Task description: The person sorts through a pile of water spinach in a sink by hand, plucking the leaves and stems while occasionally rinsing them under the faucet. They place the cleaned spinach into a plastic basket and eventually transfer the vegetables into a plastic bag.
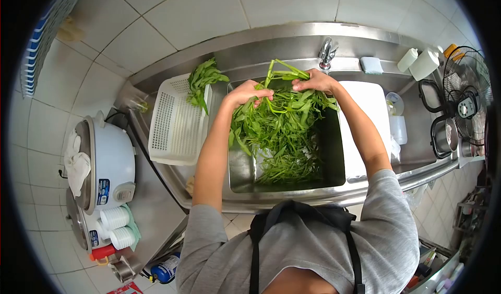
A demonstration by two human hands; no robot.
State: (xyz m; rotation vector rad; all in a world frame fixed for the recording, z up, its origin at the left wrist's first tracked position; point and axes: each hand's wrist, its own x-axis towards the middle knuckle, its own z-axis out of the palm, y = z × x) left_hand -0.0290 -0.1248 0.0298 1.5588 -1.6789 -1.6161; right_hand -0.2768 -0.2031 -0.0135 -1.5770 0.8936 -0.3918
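Observation:
Leafy green vegetables (pixel 289 132) fill much of the metal sink basin (pixel 331 174). Over its back left part, my left hand (pixel 250 93) is closed round some green stems. My right hand (pixel 314 81) pinches the other end of bent stems (pixel 279 74) at the back right of the basin. The stems span the gap between both hands, above the leaves. To the left stands a white perforated basket (pixel 175 121), with a bunch of greens (pixel 204 82) over its back right corner.
Behind the basin is a faucet (pixel 327 54). A white board (pixel 365 116) lies to the right, with a sponge (pixel 371 65), bottles (pixel 424 64) and a fan (pixel 466 106) beyond. A large cooker (pixel 112 163) and stacked cups (pixel 116 218) stand at left.

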